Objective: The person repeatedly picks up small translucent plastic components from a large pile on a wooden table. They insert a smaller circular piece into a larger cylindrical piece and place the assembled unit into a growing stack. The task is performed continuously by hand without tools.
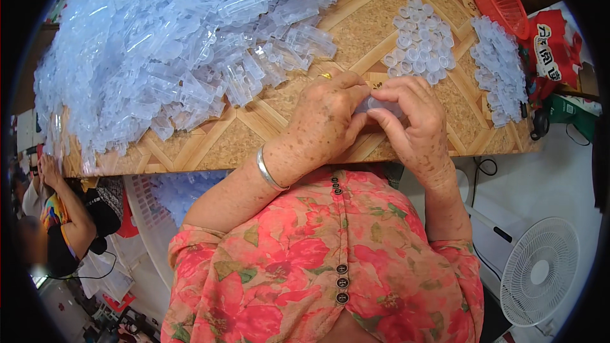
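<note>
Close to the table's near edge, my left hand (pixel 327 114) and my right hand (pixel 416 117) meet over a small translucent bluish plastic piece (pixel 386 107). Both hands pinch it with thumb and fingers, which cover much of its shape. A ring and a silver bangle are on my left hand and wrist. To the left and beyond lies a big heap of clear plastic pieces (pixel 184 38), many long and ribbed. Past my right hand sits a cluster of small round clear caps (pixel 420 41). Farther right is a pile of smaller clear plastic parts (pixel 499 70).
A red plastic basket (pixel 499 0) and a red printed bag (pixel 553 51) stand at the wood-patterned table's (pixel 235 136) right end, with black-handled scissors (pixel 540 124) nearby. A white fan (pixel 540 273) is at lower right. Below the table is a white basket (pixel 149 206). Another person's arm (pixel 70 209) shows at left.
</note>
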The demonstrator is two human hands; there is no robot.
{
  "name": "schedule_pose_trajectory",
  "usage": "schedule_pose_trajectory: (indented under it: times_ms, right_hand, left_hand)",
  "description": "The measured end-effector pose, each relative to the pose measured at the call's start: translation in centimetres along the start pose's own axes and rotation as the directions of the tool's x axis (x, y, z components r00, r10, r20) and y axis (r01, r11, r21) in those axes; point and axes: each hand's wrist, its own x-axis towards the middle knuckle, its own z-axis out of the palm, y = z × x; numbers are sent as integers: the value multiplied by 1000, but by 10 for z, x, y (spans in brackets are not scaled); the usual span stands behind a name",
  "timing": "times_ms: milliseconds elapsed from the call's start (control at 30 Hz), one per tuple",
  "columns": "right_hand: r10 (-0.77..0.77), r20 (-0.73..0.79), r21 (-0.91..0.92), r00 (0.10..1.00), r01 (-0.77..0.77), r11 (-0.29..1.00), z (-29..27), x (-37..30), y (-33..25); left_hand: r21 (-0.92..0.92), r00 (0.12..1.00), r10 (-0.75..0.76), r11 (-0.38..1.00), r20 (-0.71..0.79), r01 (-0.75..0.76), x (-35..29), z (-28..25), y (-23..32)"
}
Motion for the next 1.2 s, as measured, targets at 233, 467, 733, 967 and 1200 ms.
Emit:
schedule_pose_trajectory:
  times_ms: [233, 467, 733, 967, 1200]
  right_hand:
    - [92, 34, 115, 995, -95, 989, 2, -1, 0]
    - [130, -112, -7, 985, -132, 991, -3, -4, -5]
    - [526, 387, 157, 757, -616, 772, -22, -10, -1]
    - [604, 626, 240, 494, -858, 454, -25, 5, 5]
    - [584, 714, 247, 387, -919, 307, -24, 13, 9]
  left_hand:
    - [-6, 1000, 8, 1000, 2, -8, 1, -1, -2]
    - [13, 987, 113, 994, -115, -112, -3, -11, 5]
    - [-200, 993, -39, 978, 111, 61, -8, -10, 6]
    - [-535, 746, -416, 523, 519, 664, 2, -16, 13]
    - [-575, 570, -511, 170, 643, 800, 10, -21, 20]
